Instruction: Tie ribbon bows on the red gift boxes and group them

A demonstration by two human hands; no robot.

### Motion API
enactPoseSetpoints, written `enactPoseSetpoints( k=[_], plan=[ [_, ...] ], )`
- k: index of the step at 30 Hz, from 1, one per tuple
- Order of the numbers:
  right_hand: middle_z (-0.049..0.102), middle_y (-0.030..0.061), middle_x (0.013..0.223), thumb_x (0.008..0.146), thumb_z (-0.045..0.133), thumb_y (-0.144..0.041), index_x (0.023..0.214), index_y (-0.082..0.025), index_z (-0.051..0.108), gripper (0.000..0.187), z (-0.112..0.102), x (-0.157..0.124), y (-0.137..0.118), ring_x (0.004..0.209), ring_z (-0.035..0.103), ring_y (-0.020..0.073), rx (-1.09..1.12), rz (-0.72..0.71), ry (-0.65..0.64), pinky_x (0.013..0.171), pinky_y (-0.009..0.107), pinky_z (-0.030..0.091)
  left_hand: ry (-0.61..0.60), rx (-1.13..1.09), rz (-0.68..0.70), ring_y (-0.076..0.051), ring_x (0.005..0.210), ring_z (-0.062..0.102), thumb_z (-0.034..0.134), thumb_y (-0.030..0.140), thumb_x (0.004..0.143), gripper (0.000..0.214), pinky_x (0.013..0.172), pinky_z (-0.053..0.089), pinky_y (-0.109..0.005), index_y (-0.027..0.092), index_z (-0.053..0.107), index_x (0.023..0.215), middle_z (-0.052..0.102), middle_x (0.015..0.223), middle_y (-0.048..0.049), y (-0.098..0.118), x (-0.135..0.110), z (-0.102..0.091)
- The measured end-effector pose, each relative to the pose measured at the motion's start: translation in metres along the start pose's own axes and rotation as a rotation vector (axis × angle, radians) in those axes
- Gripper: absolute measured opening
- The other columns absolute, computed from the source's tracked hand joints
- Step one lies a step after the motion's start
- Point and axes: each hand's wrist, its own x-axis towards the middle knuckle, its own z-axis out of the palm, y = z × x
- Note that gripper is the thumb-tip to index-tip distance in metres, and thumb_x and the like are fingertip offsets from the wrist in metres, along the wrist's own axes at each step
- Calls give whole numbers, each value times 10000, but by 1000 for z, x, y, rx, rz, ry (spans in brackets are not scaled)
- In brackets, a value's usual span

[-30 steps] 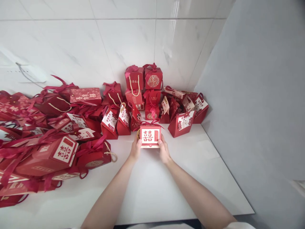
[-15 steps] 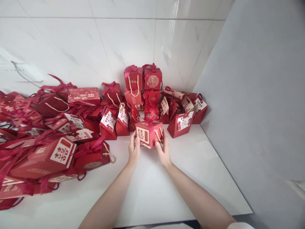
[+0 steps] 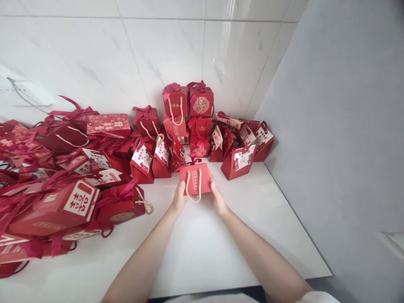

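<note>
Between my two hands is a red gift box (image 3: pixel 206 179) with a gold rope handle on the side that faces me. My left hand (image 3: pixel 179 199) grips its left side, and my right hand (image 3: pixel 218 199) presses its right side; some fingers of both are hidden behind it. Just beyond it stands a stack of similar red boxes (image 3: pixel 201 104) tied with ribbons. Small red bags (image 3: pixel 162 159) with white printed tags stand to its left, and another tagged red bag (image 3: pixel 239 162) stands to its right.
A large pile of red boxes (image 3: pixel 52 206) with ribbons covers the left of the white table (image 3: pixel 202 252). Behind is a tiled wall (image 3: pixel 164 54); a grey panel (image 3: pixel 334 126) rises along the right edge. A cable (image 3: pixel 27 101) hangs at far left.
My hands have turned the gift box, so its rope-handle side now faces me instead of the corner with the white label. The surrounding boxes have stayed in place.
</note>
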Motion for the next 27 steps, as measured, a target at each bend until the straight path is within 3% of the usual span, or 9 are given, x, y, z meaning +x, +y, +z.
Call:
enactPoseSetpoints(
  k=[5, 11, 16, 20, 24, 27],
  plan=[
    [236, -50, 1635, 951, 497, -536, 1518, -332, 327, 626, -1, 3, 13, 1519, 192, 208, 153, -113, -39, 1247, 443, 176, -13, 5, -5, -353, 987, 657, 491, 844, 727, 897, 754, 534, -438, 134, 582, 1269, 711, 1105, -159, 8, -2, 5],
    [251, -34, 1632, 955, 508, -509, 1513, -329, 338, 610, -3, 3, 21, 1515, 203, 243, 190, -91, -15, 1239, 492, 188, -11, -48, 6, -351, 989, 652, 550, 808, 733, 874, 675, 503, -378, 129, 587, 1282, 711, 1096, -159, 6, -1, 3],
    [296, 5, 1616, 950, 511, -521, 1505, -312, 352, 614, -1, 3, 24, 1501, 245, 257, 149, -93, 19, 1226, 501, 224, -32, -96, -5, -362, 1157, 598, 525, 768, 794, 832, 857, 517, -433, 141, 565, 1339, 671, 1226, -155, 0, 0, 0],
    [298, 77, 1609, 905, 604, -487, 1541, -285, 256, 754, 7, -2, 25, 1455, 341, 293, 48, -249, 176, 1176, 505, 324, -19, -127, 172, -337, 1330, 480, 495, 741, 837, 808, 1034, 456, -445, 229, 441, 1460, 553, 1416, -115, -5, -7, 3],
    [201, 105, 1638, 808, 746, -419, 1579, -279, 120, 1002, 11, -10, 23, 1484, 261, 333, -244, -360, 363, 1196, 537, 260, -116, 8, 394, -333, 1420, 374, 732, 627, 733, 964, 1107, 423, -425, 348, 260, 1526, 309, 1597, -77, -4, -14, 12],
    [250, 74, 1628, 893, 645, -398, 1578, -303, 144, 854, 8, -13, 18, 1496, 236, 317, -392, -409, 331, 1210, 568, 203, -89, 65, 479, -298, 1452, 333, 804, 416, 746, 990, 1143, 394, -395, 371, 200, 1528, 222, 1631, -62, -1, -13, 14]
  ],
)
